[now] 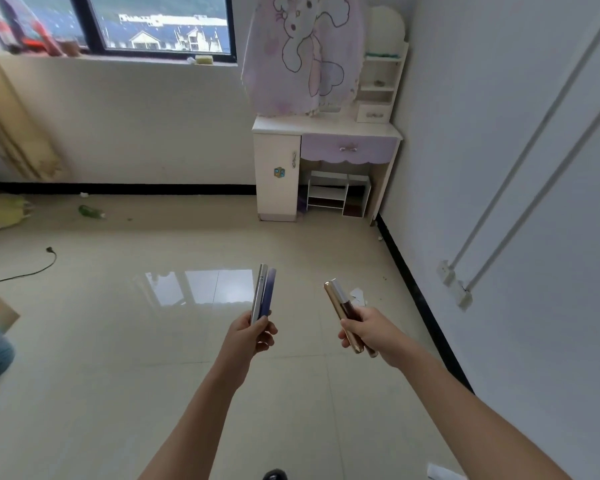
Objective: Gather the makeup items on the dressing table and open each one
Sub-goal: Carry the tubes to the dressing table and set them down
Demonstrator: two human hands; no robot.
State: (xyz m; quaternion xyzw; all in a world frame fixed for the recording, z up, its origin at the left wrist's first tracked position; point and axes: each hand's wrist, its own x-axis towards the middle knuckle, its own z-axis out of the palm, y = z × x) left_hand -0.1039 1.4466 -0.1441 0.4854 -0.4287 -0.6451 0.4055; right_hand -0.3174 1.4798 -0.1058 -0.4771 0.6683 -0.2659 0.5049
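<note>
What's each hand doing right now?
Left hand: closed on a silver tube and a purple tube.
Right hand: closed on a gold tube and a brown tube.

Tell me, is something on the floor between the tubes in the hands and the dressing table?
Nothing visible blocks the way. The left hand holds two tubes, the right hand two more. The tiled floor up to the dressing table is bare; a green bottle lies far to the left.

This is a bedroom in a home: a white and lilac desk (327, 128) (with a cartoon rabbit cloth (303, 53) over its mirror) stands in the corner, near a window (153, 24), on a tiled floor (187, 341).
</note>
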